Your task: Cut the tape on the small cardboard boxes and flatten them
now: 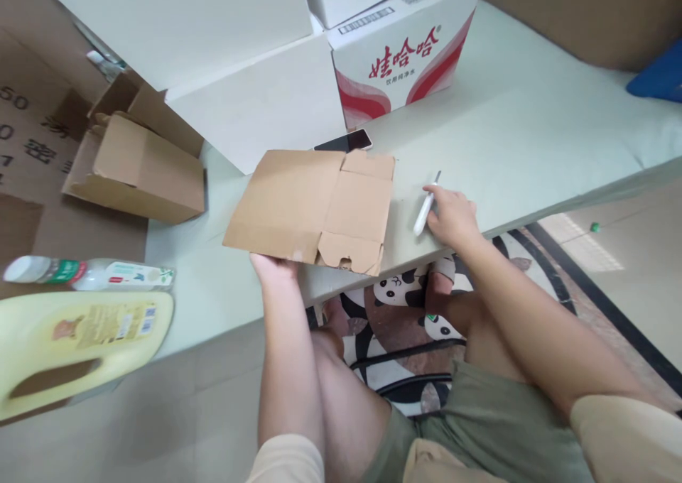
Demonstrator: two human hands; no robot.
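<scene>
The cardboard (298, 202) is stretching left to right, the left hand (274, 268) holding it from below. The right hand (452, 215) is gripping the white cutter (424, 214), tip pointing far.

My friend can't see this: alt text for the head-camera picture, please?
A person's left hand holds the near edge of flattened cardboard; the right hand holds a slim white tool at a pale green table. Behind are a phone and red-lettered white carton.

The table (533, 106) bears boxes (402, 67) and a phone (346, 142).
</scene>
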